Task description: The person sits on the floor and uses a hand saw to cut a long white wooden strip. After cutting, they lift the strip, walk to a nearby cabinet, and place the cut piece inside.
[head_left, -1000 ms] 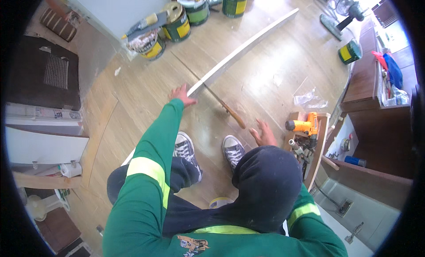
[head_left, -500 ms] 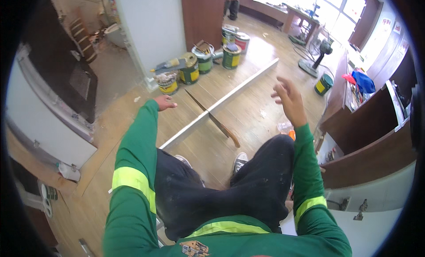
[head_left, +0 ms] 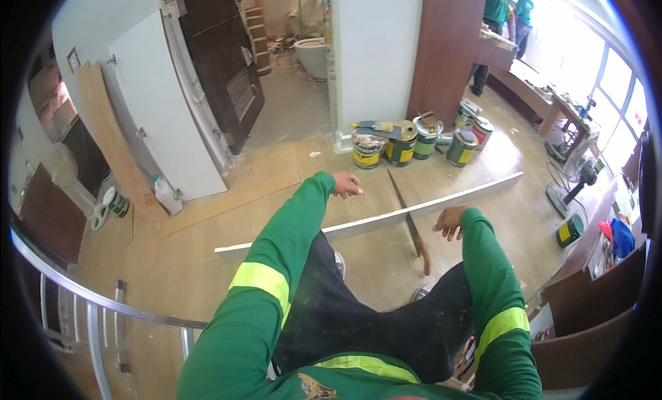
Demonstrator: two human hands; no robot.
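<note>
Around the crossing of a long white strip (head_left: 369, 221) and a saw (head_left: 416, 238), taken as the centre of a clock with twelve pointing away from the person, two bare hands hang with nothing visible in them: the left hand (head_left: 347, 185) at ten, fingers loosely curled, and the right hand (head_left: 452, 222) at three, fingers slack and slightly spread, close to the strip, though whether it touches cannot be told. The strip lies across the floor (head_left: 172, 283) from nearly nine to just past two; the saw lies crosswise, tip toward half past eleven and wooden handle (head_left: 425, 262) toward half past five, and which is uppermost is unclear. Good handling would probably mean taking the saw by that handle, fingers clear of the cutting edge, and steadying the strip on both sides of the crossing, since so long and thin a piece could swing or flex if held at one end. The floor is pale and wood-patterned, with a white scrap (head_left: 315, 154) at ten. Paint cans (head_left: 400, 150) stand from eleven to one; a fan (head_left: 558, 200) sits near three, a dark door (head_left: 221, 62) at ten, and a ladder-like metal frame (head_left: 110, 305) past eight.
</note>
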